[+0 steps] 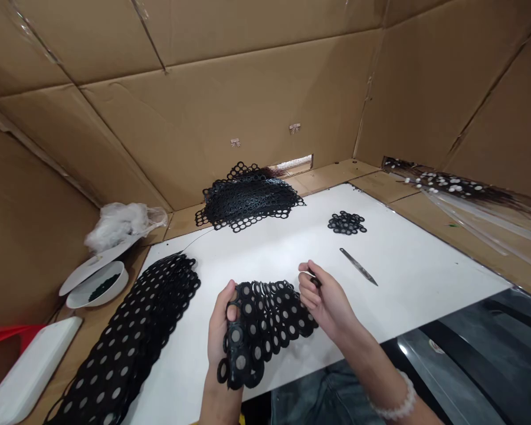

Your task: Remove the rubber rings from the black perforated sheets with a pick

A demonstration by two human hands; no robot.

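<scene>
My left hand (221, 319) is closed on the left edge of a black sheet of joined rings (265, 324), with light discs showing in the rings' holes. The sheet bends and hangs in front of me above the white board. At its right end is my right hand (325, 295), fingers curled in a pinch around a small black ring (314, 280). Whether that ring is linked to the sheet is hidden by the fingers. Beyond the right hand a thin pointed metal blade (358, 267) lies flat, and a small pile of loose black rings (347, 223) sits behind it.
A long black ring sheet (128, 348) lies along the left side of the white board (442, 265). At the back is a heap of black ring mesh (250, 198). Left of the board stand a white bowl (117, 286) and a clear plastic bag (124, 224). Cardboard walls (248, 88) surround the board.
</scene>
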